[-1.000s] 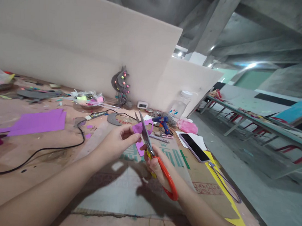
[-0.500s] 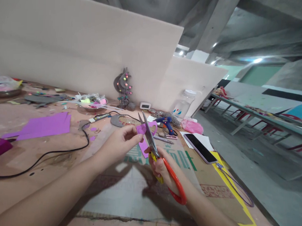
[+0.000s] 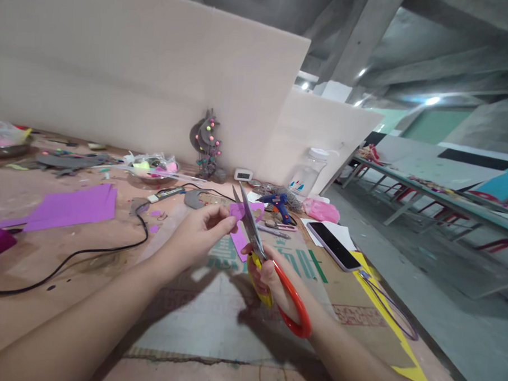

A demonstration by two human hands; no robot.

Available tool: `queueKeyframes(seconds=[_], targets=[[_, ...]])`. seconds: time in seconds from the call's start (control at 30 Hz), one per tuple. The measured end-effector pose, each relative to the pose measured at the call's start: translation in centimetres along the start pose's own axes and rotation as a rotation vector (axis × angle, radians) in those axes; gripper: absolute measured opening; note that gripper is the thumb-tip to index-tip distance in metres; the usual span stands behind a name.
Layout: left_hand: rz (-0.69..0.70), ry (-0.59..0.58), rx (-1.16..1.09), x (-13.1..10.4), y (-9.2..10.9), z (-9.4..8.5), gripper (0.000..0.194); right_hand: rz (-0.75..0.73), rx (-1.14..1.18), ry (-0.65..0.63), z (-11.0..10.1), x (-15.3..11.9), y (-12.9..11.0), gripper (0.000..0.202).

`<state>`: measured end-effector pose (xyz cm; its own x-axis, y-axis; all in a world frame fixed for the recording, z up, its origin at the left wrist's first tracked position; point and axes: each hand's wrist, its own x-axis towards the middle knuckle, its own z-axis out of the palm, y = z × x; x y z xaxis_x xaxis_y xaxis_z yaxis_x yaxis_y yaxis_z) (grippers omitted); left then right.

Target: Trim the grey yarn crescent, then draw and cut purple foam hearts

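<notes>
Both forearms reached forward over the table. The left hand, palm turned inward, pinched a purple foam piece between thumb and fingertips, above the cardboard. The right hand gripped the scissors through the orange and yellow handles, blades pointing up, seemingly slightly parted at the foam's edge. A phone lay further right.
</notes>
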<state>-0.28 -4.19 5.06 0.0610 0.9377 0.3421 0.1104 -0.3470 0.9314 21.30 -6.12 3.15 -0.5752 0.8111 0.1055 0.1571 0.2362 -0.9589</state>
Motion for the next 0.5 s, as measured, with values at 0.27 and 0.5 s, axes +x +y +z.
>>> queueKeyframes(seconds=[0.27,0.5], targets=[[0.000,0.017,-0.001,0.09,-0.15,-0.13,0.027,0.072,0.145,-0.018,0.01,-0.01,-0.09,0.077],[0.006,0.033,0.007,0.20,-0.06,-0.34,0.028,0.095,0.115,-0.019,-0.09,-0.13,-0.36,0.078]])
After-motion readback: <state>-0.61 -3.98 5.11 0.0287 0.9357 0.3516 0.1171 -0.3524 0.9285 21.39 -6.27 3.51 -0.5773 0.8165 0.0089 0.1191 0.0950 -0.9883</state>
